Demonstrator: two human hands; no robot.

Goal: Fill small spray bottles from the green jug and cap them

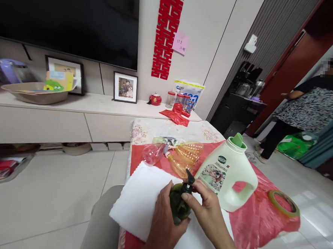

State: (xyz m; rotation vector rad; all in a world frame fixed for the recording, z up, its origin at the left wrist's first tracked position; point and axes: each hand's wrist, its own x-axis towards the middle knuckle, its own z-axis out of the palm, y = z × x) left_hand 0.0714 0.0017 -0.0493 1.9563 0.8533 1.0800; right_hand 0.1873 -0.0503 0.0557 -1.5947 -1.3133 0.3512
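Between my hands is a dark green pump bottle [177, 204] with a black pump head [190, 177], held tilted over a white cloth [142, 202]. My left hand [166, 222] wraps round the bottle's body. With thumb and fingers, my right hand [204, 202] grips the collar just under the pump. Beyond the right hand stands a large pale green detergent jug [238, 166] with a handle and a green spout on top. Clear amber and pink plastic bottles [185, 155] lie behind the cloth.
A red plastic sheet [251, 220] covers much of the table, with a roll of tape [283, 203] on it at right. A low cabinet [108, 107] with framed photos and jars runs along the wall. Another person [312, 96] stands at the far right.
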